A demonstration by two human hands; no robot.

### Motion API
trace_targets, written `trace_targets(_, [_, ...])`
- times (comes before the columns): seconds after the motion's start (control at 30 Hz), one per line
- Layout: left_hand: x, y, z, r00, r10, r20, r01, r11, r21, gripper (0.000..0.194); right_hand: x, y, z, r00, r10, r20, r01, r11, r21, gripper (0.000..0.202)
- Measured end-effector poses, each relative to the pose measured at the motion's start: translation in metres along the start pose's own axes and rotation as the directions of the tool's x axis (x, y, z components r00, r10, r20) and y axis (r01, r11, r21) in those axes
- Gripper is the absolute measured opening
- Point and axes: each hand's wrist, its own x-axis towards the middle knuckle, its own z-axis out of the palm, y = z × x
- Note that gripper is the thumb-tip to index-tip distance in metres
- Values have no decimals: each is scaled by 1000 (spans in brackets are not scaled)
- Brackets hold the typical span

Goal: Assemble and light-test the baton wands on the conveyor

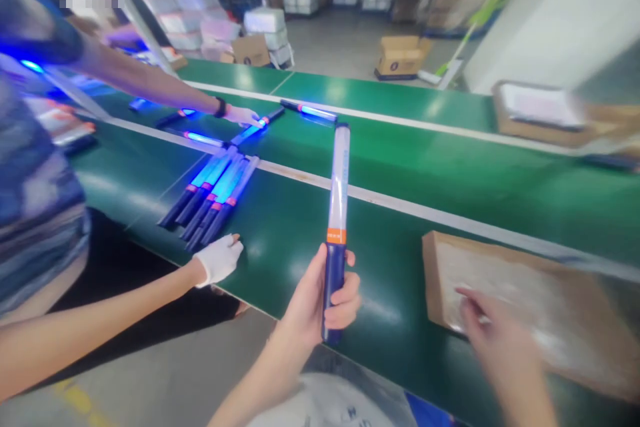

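Observation:
Upright in my left hand (325, 307) is a light stick (340, 180) with a dark blue handle, an orange band and an unlit clear tube. The fingers wrap around its handle, above the green table (300, 227). At the right, my right hand (500, 333) is over a cardboard box (429, 277) with clear plastic bags (480, 267) in it. Its fingertips look drawn together near the bags, but blur hides what they hold. Left of my left hand, several light sticks (220, 180) lie in a row, most glowing blue.
A co-worker at the left has one white-gloved hand (220, 260) resting by the table's edge and another hand (243, 115) touching a lit stick. More lit sticks (315, 112) lie farther back. White strips (400, 203) cross the table. Another box (540, 110) stands at back right.

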Motion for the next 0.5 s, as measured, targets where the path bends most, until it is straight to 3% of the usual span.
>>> trace_targets(0.1, [-5, 7, -6, 998, 38, 47, -30, 984, -173, 46, 3, 9, 5, 999, -5, 44, 4, 1000, 17, 59])
trace_targets(0.23, [-12, 8, -9, 995, 84, 51, -68, 963, -262, 42, 6, 7, 7, 998, -48, 34, 48, 999, 15, 56])
trace_targets(0.5, [-15, 7, -12, 993, 114, 38, -103, 969, -225, 43, 9, -2, 8, 998, -67, 2, 67, 997, -30, 54])
